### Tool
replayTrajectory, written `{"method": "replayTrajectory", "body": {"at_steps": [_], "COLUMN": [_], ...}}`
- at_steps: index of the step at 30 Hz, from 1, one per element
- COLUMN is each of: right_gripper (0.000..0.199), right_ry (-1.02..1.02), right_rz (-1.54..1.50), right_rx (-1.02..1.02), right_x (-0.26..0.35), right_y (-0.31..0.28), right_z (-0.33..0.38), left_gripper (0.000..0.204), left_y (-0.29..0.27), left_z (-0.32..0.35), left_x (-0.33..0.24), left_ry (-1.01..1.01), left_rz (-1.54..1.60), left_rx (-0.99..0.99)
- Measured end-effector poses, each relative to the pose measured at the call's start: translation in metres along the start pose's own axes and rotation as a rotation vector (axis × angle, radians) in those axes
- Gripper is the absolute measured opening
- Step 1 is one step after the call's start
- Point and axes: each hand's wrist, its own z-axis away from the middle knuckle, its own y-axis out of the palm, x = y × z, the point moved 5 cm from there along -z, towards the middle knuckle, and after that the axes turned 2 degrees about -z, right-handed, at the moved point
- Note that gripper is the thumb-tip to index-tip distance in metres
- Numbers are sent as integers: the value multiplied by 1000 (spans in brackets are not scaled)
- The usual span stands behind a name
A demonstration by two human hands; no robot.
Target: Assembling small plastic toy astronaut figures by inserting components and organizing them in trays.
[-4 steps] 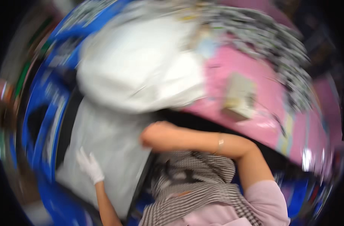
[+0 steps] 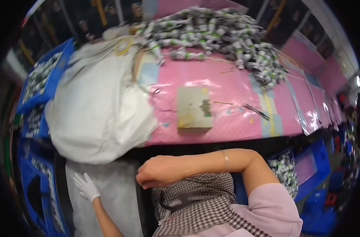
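My left hand (image 2: pixel 86 186) wears a white glove, its fingers spread and stretched out. It rests on or just over a pale grey sheet (image 2: pixel 109 201) low on the left; contact is hard to tell. My bare right hand (image 2: pixel 156 171), with a bracelet on the forearm, is bent across the front of my checked apron (image 2: pixel 199 197). Its fingers are curled in; whatever they hold, if anything, is hidden. Beyond both hands lies a big white cloth sack (image 2: pixel 101 102), its near edge hanging over the grey sheet.
A pink-covered table (image 2: pixel 235 118) carries a grey-beige block (image 2: pixel 192 108), tweezers (image 2: pixel 257 111) and thin sticks. At its back is a heap of grey-white bundles with green bands (image 2: pixel 211 31). Filled blue crates stand at left (image 2: pixel 55 87) and right (image 2: pixel 318 166).
The view has swung and cleared from blur, so the table and sack sit differently in it. My left hand stays spread by the grey sheet; the right arm stays bent across me.
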Motion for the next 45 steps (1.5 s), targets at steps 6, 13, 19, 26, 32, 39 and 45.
{"method": "replayTrajectory", "body": {"at_steps": [6, 13, 19, 26, 32, 39, 45], "right_gripper": [11, 40, 50, 46, 41, 39, 25], "right_ry": [387, 513, 781, 6, -30, -94, -74], "right_rz": [-26, 679, 394, -424, -443, -387, -43], "right_rx": [-984, -1684, -1778, -1557, -1273, -954, -858], "right_x": [-34, -166, -188, -68, -33, -14, 9], "right_y": [-144, -299, -296, -183, -90, -41, -44], "right_z": [189, 285, 292, 212, 166, 161, 152], "left_gripper": [57, 48, 39, 31, 38, 47, 49], "left_y": [81, 15, -138, -172, -154, -143, -138], "left_z": [-123, -131, -62, 90, 154, 178, 176], "left_x": [15, 22, -20, -374, -405, -369, -346], "left_ry": [182, 84, 228, 694, 526, -114, 66], "left_rz": [-582, 298, 709, 1243, 1772, 2164, 2003], "left_rx": [32, -51, -735, 429, 1072, 1884, 1878]}}
